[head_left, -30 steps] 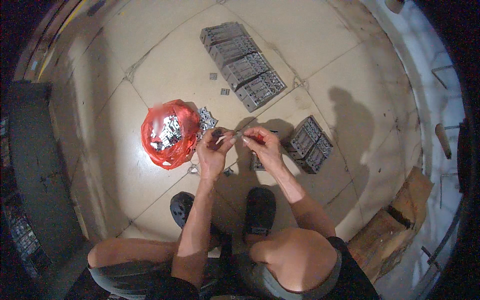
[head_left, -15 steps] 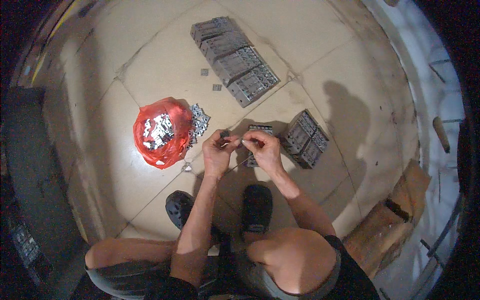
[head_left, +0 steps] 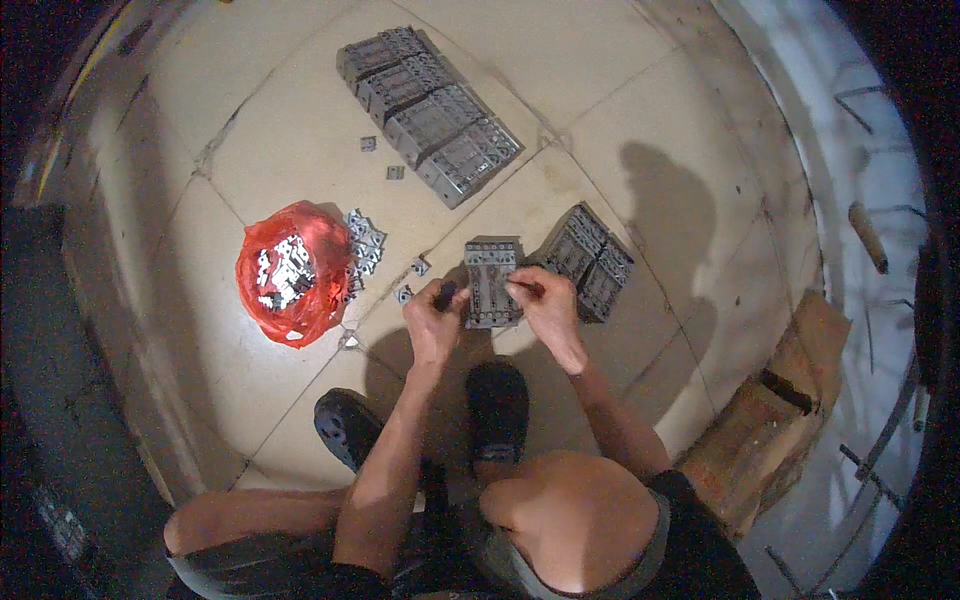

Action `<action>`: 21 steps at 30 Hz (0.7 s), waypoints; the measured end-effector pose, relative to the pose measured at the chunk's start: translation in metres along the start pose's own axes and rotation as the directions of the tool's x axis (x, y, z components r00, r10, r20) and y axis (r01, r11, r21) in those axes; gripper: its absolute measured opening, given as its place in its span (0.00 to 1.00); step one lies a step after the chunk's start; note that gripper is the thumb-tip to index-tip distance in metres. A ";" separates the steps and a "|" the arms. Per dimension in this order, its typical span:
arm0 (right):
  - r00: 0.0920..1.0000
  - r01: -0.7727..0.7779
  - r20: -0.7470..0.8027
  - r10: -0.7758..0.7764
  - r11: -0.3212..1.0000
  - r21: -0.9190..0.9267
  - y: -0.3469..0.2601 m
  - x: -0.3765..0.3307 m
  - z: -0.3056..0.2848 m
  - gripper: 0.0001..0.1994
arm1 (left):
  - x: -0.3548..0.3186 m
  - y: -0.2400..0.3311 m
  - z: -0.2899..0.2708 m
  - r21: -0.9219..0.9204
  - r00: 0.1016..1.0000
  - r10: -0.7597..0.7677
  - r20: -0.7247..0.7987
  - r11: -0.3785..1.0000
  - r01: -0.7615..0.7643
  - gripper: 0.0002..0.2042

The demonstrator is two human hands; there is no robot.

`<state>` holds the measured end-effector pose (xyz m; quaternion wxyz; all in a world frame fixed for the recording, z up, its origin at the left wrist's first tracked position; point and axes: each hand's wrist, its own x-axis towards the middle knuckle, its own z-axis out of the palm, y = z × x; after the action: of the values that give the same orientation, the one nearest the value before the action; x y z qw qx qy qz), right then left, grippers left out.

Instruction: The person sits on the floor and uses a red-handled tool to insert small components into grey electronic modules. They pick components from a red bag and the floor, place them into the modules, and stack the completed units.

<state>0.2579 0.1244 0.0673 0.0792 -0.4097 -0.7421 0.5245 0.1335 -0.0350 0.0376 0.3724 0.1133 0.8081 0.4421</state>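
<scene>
A grey rectangular block (head_left: 492, 290) with slots and a row of holes along its far end lies on the floor between my hands. My left hand (head_left: 434, 325) is closed just left of it, its fingers curled round something small and dark that I cannot make out. At the block's right edge, my right hand (head_left: 550, 308) pinches with thumb and forefinger; what sits in the pinch is too small to name. Two small square metal pieces (head_left: 420, 266) lie beyond and beside my left hand.
A red plastic bag (head_left: 318, 315) full of small metal pieces stands at left, with a loose pile (head_left: 366, 240) beside it. More grey blocks (head_left: 580, 262) sit right of my hand, and a row of blocks (head_left: 425, 110) lies farther off. Brown cardboard (head_left: 750, 450) lies at lower right.
My hands were together over the block; now they have parted, the left to its left side and the right to its right edge, uncovering the block. The whole view has shifted slightly.
</scene>
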 end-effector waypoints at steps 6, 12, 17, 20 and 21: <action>0.973 0.222 0.010 -0.229 0.931 -0.288 -0.012 0.032 0.019 0.07 | 0.009 0.013 0.028 -0.147 0.945 0.189 -0.268 0.961 -0.234 0.15; 0.983 0.181 0.026 -0.183 0.927 -0.329 -0.005 0.040 0.018 0.06 | 0.018 0.015 0.045 -0.047 0.946 0.183 -0.267 0.978 -0.202 0.20; 0.987 0.159 0.047 -0.152 0.914 -0.373 -0.028 0.048 -0.007 0.07 | 0.021 0.012 0.044 -0.081 0.953 0.212 -0.218 0.969 -0.234 0.21; 0.993 0.114 0.009 -0.121 0.900 -0.421 -0.052 0.044 -0.037 0.12 | 0.022 0.014 0.043 0.016 0.954 0.248 -0.166 0.968 -0.249 0.20; 0.992 0.115 0.000 -0.127 0.906 -0.406 -0.060 0.043 -0.048 0.13 | 0.023 0.015 0.043 0.014 0.962 0.217 -0.163 0.976 -0.218 0.20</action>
<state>0.2249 0.1814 0.1253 0.0349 -0.3774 -0.8575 0.3479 0.1456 0.0132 0.0239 0.2542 0.1637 0.8177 0.4898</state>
